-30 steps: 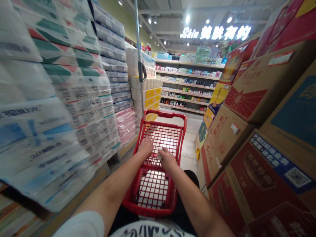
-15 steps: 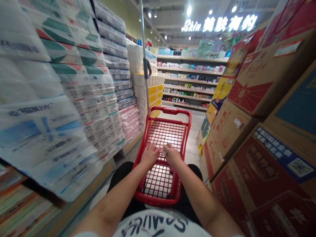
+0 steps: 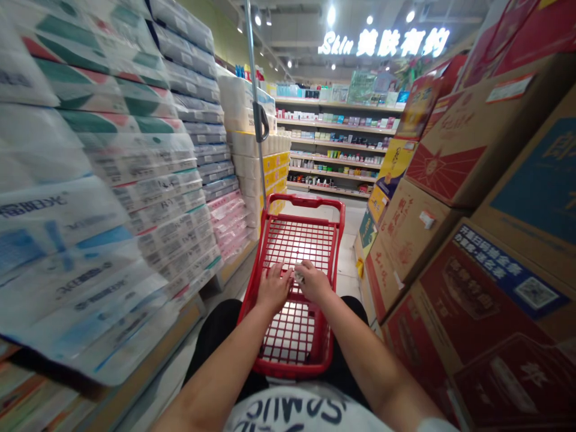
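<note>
Rising on two sides: wrapped packs (image 3: 166,204) and cartons (image 3: 443,153)

The packs are standing piled at left, the cartons at right. Between them a red cart (image 3: 303,219) is standing, extending below both hands. The left hand (image 3: 274,291) is lying open over it, fingers spread; whether it is touching is hard to tell. The right hand (image 3: 314,287) is gripping a pale object (image 3: 299,274), too small to identify, above the cart just beside the left hand.
</note>
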`<state>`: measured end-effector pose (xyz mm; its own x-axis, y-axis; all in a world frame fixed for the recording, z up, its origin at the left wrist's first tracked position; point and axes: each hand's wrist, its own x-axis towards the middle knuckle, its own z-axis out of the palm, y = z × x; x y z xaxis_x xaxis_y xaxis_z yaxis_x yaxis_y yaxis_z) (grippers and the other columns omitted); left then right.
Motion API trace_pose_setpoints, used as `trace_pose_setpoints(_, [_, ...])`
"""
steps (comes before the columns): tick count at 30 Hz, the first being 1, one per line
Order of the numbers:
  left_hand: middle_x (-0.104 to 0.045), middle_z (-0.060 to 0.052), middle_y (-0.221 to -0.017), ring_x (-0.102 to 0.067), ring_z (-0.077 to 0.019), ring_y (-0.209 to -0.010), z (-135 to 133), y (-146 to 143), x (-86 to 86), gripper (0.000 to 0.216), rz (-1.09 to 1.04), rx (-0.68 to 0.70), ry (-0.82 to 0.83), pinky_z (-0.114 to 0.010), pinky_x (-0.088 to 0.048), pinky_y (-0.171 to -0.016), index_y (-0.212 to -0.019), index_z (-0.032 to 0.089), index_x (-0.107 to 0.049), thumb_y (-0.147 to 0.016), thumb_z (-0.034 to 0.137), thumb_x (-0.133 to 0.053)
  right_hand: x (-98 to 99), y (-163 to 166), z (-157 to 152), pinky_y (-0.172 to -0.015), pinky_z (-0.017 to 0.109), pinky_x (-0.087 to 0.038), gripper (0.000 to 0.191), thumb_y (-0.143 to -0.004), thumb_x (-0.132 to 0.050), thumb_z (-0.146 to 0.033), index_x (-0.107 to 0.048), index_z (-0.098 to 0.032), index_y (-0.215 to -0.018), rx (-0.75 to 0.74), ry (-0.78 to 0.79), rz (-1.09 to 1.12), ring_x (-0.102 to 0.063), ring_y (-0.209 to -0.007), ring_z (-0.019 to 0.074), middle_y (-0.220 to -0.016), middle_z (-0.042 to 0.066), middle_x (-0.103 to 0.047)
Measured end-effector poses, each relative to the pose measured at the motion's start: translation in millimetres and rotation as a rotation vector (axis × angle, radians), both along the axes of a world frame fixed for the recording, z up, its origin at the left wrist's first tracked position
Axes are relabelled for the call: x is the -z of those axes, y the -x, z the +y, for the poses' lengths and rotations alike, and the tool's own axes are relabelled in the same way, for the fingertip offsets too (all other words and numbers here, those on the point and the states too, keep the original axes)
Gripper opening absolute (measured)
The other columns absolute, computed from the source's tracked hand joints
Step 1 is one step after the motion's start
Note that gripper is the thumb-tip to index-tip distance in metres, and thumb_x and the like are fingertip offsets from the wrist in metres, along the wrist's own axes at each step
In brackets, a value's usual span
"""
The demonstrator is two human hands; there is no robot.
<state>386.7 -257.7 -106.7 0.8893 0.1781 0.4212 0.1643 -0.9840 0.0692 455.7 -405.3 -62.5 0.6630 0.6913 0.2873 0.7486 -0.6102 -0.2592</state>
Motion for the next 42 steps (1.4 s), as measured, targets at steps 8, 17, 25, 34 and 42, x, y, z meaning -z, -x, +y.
trace_pose_setpoints(8, [-0.052, -0.004, -0.143, -0.028, -0.0346, -0.139, 0.2, 1.3, -3.8, 0.046, 0.059, 0.036, 0.027, -0.055, -0.028, -0.107, -0.136, 0.031, -0.051, -0.097, 0.045, -0.033, -2.6, 4.2, 1.1, -0.074, 0.026, -0.046, 0.037, -0.088, -0.056, -0.028, -0.057, -0.035, -0.124, -0.036, 0.03, -0.002, -0.065, -0.091, 0.0174, -0.131, 0.001, -0.055])
trace_pose_setpoints(17, [-0.057, -0.006, -0.136, -0.034, -0.0287, -0.135, 1.9, -3.2, -9.0, 0.042, 0.051, 0.04, 0.042, -0.054, -0.031, -0.104, -0.129, 0.029, -0.054, -0.098, 0.042, -0.029, -2.9, -2.8, 3.5, -0.101, 0.041, -0.037, 0.04, -0.096, -0.045, -0.027, -0.049, -0.025, -0.136, 0.194, -0.107, -0.142, -0.047, -0.126, 0.0265, -0.135, 0.009, -0.055])
trace_pose_setpoints(25, [-0.057, -0.008, -0.135, -0.044, -0.0262, -0.128, 0.6, -3.6, -4.8, 0.04, 0.067, 0.042, 0.026, -0.054, -0.032, -0.104, -0.129, 0.028, -0.054, -0.099, 0.037, -0.029, 10.0, -3.8, 4.1, -0.111, 0.042, -0.033, 0.039, -0.091, -0.055, -0.034, -0.061, -0.019, -0.126, -0.123, -0.048, -0.096, -0.035, -0.135, 0.0263, -0.146, 0.009, -0.047])
trace_pose_setpoints(34, [-0.057, -0.008, -0.136, -0.044, -0.0263, -0.128, -0.5, -2.6, -6.8, 0.041, 0.076, 0.05, 0.028, -0.054, -0.033, -0.104, -0.13, 0.027, -0.053, -0.099, 0.036, -0.027, 14.1, -6.4, 1.0, -0.105, 0.04, -0.039, 0.035, -0.09, -0.054, -0.02, -0.063, -0.025, -0.123, -0.157, -0.063, -0.063, -0.039, -0.13, 0.0239, -0.144, 0.006, -0.048])
trace_pose_setpoints(42, [-0.057, -0.008, -0.135, -0.044, -0.0266, -0.128, -0.6, -3.6, -6.3, 0.042, 0.071, 0.049, 0.043, -0.058, -0.031, -0.105, -0.13, 0.027, -0.054, -0.099, 0.037, -0.027, 12.8, -6.3, 2.8, -0.095, 0.038, -0.045, 0.03, -0.092, -0.049, -0.015, -0.064, -0.023, -0.117, 0.04, -0.151, -0.059, -0.046, -0.118, 0.0243, -0.138, 0.008, -0.053])
